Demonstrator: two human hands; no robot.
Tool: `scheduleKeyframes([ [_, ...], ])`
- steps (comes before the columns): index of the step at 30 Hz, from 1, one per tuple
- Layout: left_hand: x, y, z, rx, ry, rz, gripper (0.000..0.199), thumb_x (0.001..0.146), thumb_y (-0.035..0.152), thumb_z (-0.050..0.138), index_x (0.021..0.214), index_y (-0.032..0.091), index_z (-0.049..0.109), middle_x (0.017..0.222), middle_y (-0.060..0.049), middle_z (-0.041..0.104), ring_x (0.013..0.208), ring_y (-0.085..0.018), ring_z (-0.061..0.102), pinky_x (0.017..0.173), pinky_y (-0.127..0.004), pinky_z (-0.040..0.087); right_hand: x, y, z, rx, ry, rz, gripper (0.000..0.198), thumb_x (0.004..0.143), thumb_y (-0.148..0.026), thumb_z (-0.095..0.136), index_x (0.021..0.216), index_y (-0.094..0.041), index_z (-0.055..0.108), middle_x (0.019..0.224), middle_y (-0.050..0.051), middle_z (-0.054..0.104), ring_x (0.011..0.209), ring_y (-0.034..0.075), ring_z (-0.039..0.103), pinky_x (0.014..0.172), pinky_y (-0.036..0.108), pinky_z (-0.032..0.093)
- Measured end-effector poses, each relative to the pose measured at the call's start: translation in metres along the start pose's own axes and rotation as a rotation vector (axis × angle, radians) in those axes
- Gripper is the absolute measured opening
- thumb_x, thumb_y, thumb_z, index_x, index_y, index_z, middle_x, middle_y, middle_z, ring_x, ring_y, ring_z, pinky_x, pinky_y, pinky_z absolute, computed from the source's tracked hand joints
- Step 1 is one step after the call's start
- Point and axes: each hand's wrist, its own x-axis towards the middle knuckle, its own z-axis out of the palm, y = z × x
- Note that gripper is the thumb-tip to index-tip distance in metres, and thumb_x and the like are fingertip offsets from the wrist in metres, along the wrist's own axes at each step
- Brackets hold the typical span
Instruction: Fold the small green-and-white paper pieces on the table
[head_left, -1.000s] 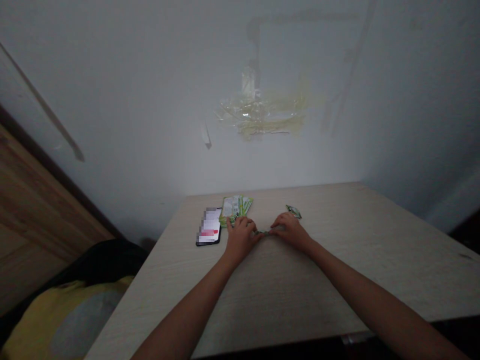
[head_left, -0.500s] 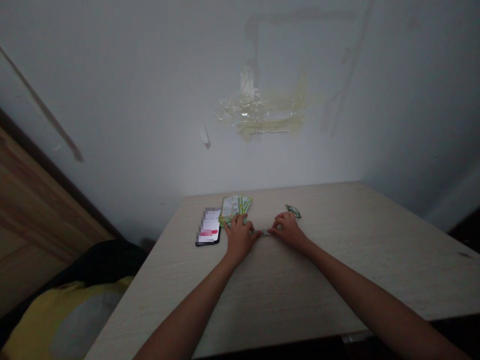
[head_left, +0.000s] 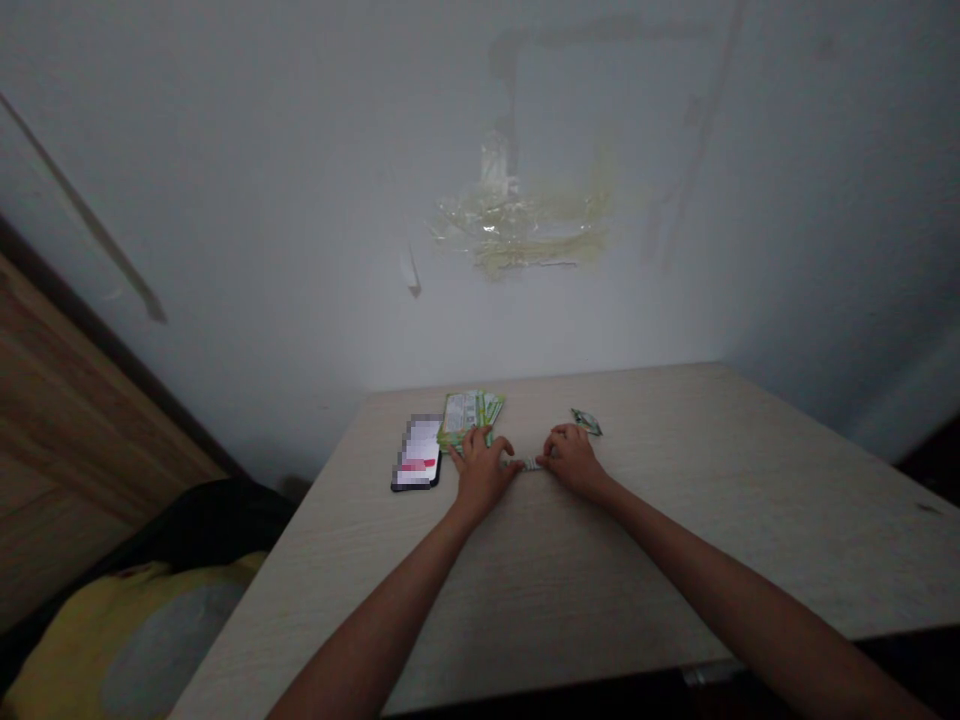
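A small, narrow whitish strip with dark marks [head_left: 531, 464], perhaps a folded wrapper, lies on the table between my hands. My left hand [head_left: 480, 478] holds its left end down with the thumb, while the index finger arches above and the other fingers spread toward the packets. At the other end, my right hand [head_left: 576, 464] grips the strip between thumb and curled fingers. Just beyond my left fingertips sits a pile of green and white packets [head_left: 463, 410]. A small dark green packet or wrapper piece [head_left: 587, 421] rests behind my right hand.
A phone [head_left: 418, 455] with a lit, partly blurred screen lies left of the packets. The pale wooden table [head_left: 465, 620] meets a grey wall [head_left: 300, 250] with old tape on it. Below the left edge is a yellow and grey cloth item [head_left: 142, 640].
My left index finger has lifted away from the thumb. My right fingers have shifted slightly, and a little more of the strip shows between the hands.
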Motion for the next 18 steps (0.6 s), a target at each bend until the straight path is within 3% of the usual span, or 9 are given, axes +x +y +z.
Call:
scheduleKeyframes([
  [6, 0.001, -0.001, 0.001, -0.029, -0.044, 0.165, 0.013, 0.081, 0.035, 0.067, 0.093, 0.036, 0.072, 0.144, -0.001, 0.043, 0.14, -0.032, 0.024, 0.109, -0.067, 0.014, -0.001, -0.001, -0.002, 0.026, 0.044, -0.022, 0.013, 0.077, -0.028, 0.073, 0.086, -0.02, 0.068, 0.106, 0.011, 0.057, 0.11, 0.027, 0.047, 0.096, 0.042, 0.035],
  [12, 0.0, -0.006, -0.005, 0.029, -0.071, 0.331, 0.013, 0.083, 0.041, 0.065, 0.091, 0.037, 0.074, 0.142, 0.003, 0.048, 0.138, -0.031, 0.029, 0.111, -0.066, 0.012, -0.004, 0.003, -0.005, 0.11, 0.099, -0.075, 0.009, 0.079, -0.028, 0.071, 0.085, -0.022, 0.07, 0.099, 0.007, 0.059, 0.105, 0.026, 0.048, 0.097, 0.044, 0.036],
  [18, -0.002, -0.012, -0.008, 0.075, -0.059, 0.329, 0.019, 0.086, 0.047, 0.059, 0.096, 0.042, 0.073, 0.141, 0.002, 0.05, 0.136, -0.032, 0.031, 0.11, -0.068, 0.01, -0.008, 0.001, -0.013, 0.198, 0.075, -0.321, 0.008, 0.079, -0.025, 0.071, 0.086, -0.027, 0.074, 0.103, 0.007, 0.061, 0.111, 0.026, 0.049, 0.099, 0.046, 0.037],
])
